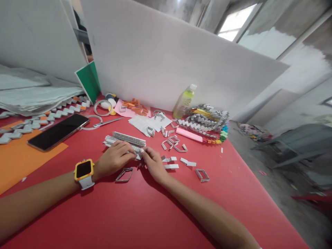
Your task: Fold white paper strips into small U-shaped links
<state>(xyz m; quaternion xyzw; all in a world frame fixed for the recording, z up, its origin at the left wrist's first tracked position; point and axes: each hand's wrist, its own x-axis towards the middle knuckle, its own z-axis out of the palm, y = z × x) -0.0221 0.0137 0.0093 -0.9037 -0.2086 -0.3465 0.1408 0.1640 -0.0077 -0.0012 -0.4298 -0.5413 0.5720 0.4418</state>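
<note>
My left hand point(114, 158), right hand point(154, 162): both grips pinching right end of long grey folded-paper strip point(137, 151), flat mid red counter point(145, 207). Black smartphone point(58, 131) far left.

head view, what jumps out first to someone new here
Two hands, left hand and right hand, meet mid-table, fingers pinching a grey folded paper strip on the bright red table. A yellow watch sits on the left wrist, and a black phone lies at left on an orange sheet.

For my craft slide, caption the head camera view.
Left hand and right hand pinch a folded grey paper strip on a red table, phone nearby.
</note>
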